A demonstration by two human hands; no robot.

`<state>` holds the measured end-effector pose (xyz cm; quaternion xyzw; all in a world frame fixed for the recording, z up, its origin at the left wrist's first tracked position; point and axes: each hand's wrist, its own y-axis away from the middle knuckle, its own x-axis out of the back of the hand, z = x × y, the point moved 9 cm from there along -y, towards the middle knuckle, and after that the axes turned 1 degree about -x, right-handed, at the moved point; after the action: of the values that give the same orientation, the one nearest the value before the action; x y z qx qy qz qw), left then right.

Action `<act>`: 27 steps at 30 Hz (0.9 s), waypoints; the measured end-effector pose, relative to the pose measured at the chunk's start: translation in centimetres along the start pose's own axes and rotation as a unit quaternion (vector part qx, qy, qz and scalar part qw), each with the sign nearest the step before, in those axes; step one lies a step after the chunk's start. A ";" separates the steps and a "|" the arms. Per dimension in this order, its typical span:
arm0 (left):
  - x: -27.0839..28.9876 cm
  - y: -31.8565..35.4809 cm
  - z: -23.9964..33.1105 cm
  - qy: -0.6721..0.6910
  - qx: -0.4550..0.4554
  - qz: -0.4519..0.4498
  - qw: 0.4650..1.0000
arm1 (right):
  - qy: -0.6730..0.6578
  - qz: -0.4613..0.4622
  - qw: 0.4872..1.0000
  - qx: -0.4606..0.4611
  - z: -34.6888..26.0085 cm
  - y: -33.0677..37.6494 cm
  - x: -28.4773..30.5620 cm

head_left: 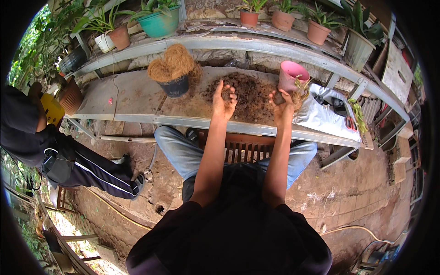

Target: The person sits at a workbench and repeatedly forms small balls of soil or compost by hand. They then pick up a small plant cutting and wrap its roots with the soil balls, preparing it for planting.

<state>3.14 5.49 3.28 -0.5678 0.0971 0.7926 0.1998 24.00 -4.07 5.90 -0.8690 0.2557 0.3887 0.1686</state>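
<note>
the left hand [224, 98] cupped a clump of soil [226, 94], fingers half curled; the right hand [280, 100] gripped a small plant [300, 89] beside the pink pot [290, 75]. potting seemed underway; next, likely careful packing of soil around the roots.

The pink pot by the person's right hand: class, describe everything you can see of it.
The pink pot is a plain, smooth container that looks like plastic, tapering toward its base. It stands slightly tilted on the grey bench, at the edge of the soil heap. Its open mouth faces up. The right hand holds a small rooted plant just in front of it.
</note>
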 end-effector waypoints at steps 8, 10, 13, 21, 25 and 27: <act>1.3 0.7 0.5 0.093 -0.069 0.171 0.978 | 0.026 -0.025 0.998 -0.046 1.0 -2.0 2.9; 1.6 0.5 0.6 0.079 -0.066 0.185 0.977 | -0.004 -0.021 0.999 -0.040 1.5 -1.9 2.7; 1.7 -0.1 0.8 0.064 -0.052 0.061 0.995 | 0.043 0.007 0.999 0.005 1.1 -1.6 2.4; -2.5 1.4 0.1 -0.029 -0.062 0.033 0.997 | -0.006 -0.069 0.993 -0.092 2.6 -2.3 3.8; -2.8 1.5 0.0 -0.054 -0.061 0.070 0.994 | 0.028 -0.004 0.998 -0.060 1.8 -1.1 2.0; -1.2 0.5 -0.2 -0.050 -0.022 0.000 0.998 | 0.010 -0.028 0.999 -0.038 1.3 0.0 -0.5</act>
<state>3.41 4.76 4.34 -0.5316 0.0690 0.8220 0.1922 22.95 -3.28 5.44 -0.8854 0.2179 0.3845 0.1439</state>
